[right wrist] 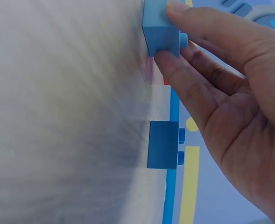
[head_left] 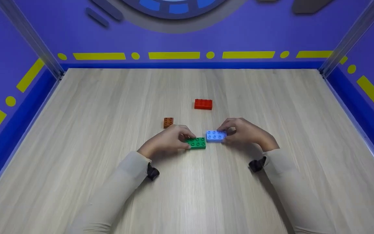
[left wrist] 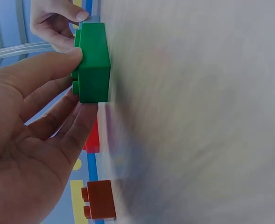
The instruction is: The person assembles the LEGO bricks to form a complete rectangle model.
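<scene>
My left hand pinches a green building brick between thumb and fingers, holding its left part. Thumb and fingers of my right hand grip a light blue building brick at its right end. The two bricks lie end to end near the table's middle, studs up, the blue one slightly farther back. In the left wrist view, the thumb lies at the studded side of the green brick. A darker blue brick stands beside my right hand in the right wrist view; the head view hides it.
A red brick lies farther back on the wooden table. Just beyond my left hand sits a small orange-brown brick. Purple panels with yellow marks enclose the table at the back and both sides.
</scene>
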The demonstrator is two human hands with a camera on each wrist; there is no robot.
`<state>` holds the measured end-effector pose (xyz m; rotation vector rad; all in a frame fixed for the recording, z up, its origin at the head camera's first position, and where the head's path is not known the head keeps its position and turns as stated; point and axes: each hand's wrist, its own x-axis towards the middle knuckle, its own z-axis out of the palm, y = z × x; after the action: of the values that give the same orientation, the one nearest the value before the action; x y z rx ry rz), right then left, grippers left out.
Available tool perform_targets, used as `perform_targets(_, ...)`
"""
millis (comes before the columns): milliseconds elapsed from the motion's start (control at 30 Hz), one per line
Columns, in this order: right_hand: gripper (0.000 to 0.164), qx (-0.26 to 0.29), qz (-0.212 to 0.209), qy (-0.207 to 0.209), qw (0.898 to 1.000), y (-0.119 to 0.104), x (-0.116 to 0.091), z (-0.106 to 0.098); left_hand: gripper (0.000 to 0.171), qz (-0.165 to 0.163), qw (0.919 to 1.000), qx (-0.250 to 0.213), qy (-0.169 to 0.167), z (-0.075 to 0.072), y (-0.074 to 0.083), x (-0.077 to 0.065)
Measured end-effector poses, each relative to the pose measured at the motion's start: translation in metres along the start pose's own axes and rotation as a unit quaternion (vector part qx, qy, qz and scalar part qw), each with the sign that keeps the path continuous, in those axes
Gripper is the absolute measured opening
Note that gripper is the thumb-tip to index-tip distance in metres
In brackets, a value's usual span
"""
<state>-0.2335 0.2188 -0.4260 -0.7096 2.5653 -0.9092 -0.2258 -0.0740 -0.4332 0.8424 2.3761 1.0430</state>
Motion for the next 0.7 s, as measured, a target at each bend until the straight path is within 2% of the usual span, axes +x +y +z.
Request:
perform_targets(333,0.033,-0.002,-0.009,-0.005,1.0,0.003,-0.003,-0.001,0.03,-0.019,0.9994,-0.018,0.022,0.002,0.001,0.001)
perform_targets(700,0.031,-0.001,-0.014,-0.006,1.0,0.004,-0.005,-0.002,0.031,0.002,0.9973,-0.045,0.058,0.011,-0.007,0.005)
